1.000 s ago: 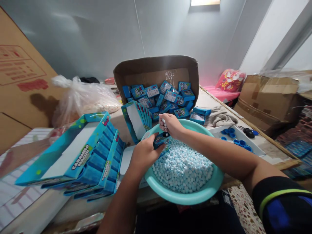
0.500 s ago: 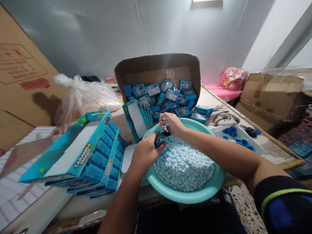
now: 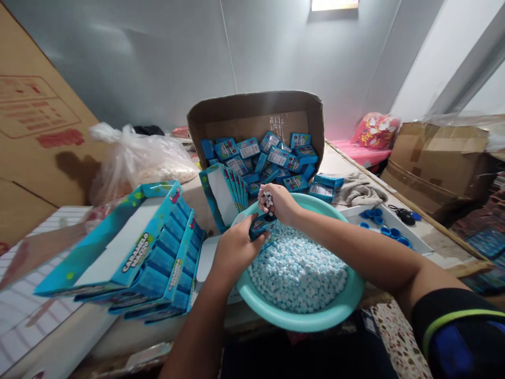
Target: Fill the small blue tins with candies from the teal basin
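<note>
1. The left hand (image 3: 236,251) sits over the basin's near rim, its fingers (image 3: 252,238) closed around one small blue box (image 3: 261,226). The box's label is too small to read.
2. The right hand (image 3: 278,204) is just above that box, its fingers (image 3: 265,193) curled shut on a few candies (image 3: 268,199), which show between them.
3. One teal plastic basin (image 3: 303,318) rests on the table (image 3: 347,164), heaped with pale blue-and-white candies, too many to count. The box is held just above this heap.
4. A black sleeve (image 3: 453,329) with a green stripe covers the right upper arm.
5. Left of the basin lie two blue display trays (image 3: 106,247). Each reads "CARAMELO" with a blurred second word.
6. Behind them, a third tray (image 3: 219,196) holds a row of small boxes upright.
7. A torn cardboard carton (image 3: 254,118) is filled with small blue boxes, too jumbled to count. Two more boxes (image 3: 321,187) lie outside it.
8. To the right, a white tray (image 3: 398,227) holds about ten blue bottle caps (image 3: 373,217).
9. Beyond the table's left edge sits a plastic bag (image 3: 138,168) of pale contents, and a grey rag (image 3: 359,192) lies on the right.
</note>
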